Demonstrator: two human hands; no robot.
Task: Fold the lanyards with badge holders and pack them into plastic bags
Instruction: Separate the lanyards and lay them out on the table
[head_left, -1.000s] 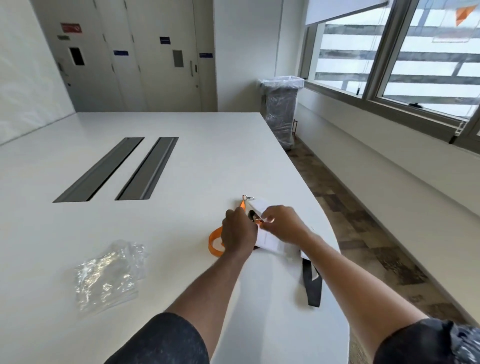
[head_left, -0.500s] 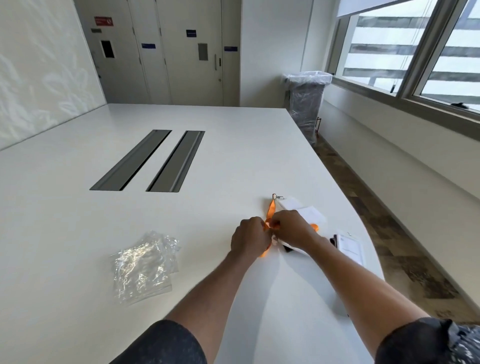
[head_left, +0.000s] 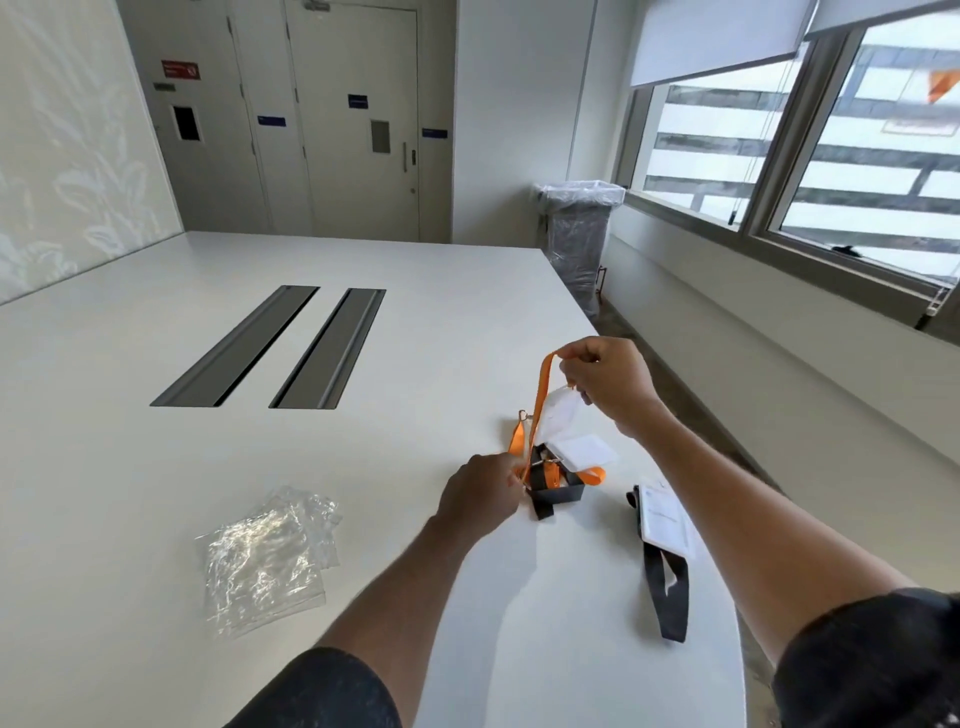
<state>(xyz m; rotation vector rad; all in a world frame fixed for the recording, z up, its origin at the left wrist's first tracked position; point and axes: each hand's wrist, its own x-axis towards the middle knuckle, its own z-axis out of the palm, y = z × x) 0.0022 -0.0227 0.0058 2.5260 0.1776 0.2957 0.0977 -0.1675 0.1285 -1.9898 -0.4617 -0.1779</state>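
Observation:
My right hand (head_left: 605, 382) is raised above the table, pinching the loop of an orange lanyard (head_left: 542, 402) that hangs down taut. A clear badge holder (head_left: 563, 410) dangles just under that hand. My left hand (head_left: 480, 496) pinches the lower part of the same orange strap at the table surface. Beneath lies a small heap: a black lanyard (head_left: 553, 491), more orange strap and a white badge holder (head_left: 582, 451). A second black lanyard with a badge holder (head_left: 665, 525) lies flat to the right. Crumpled clear plastic bags (head_left: 267, 556) sit to the left.
The white table (head_left: 156, 467) has two dark cable slots (head_left: 275, 345) in its middle. Its curved right edge runs close to the lanyards. A lined waste bin (head_left: 579, 234) stands on the floor beyond the table's far right corner, below the windows.
My right hand has lifted off the table, drawing the orange lanyard up into a taut line with a badge holder dangling. My left hand stays low on the strap. The view tilted.

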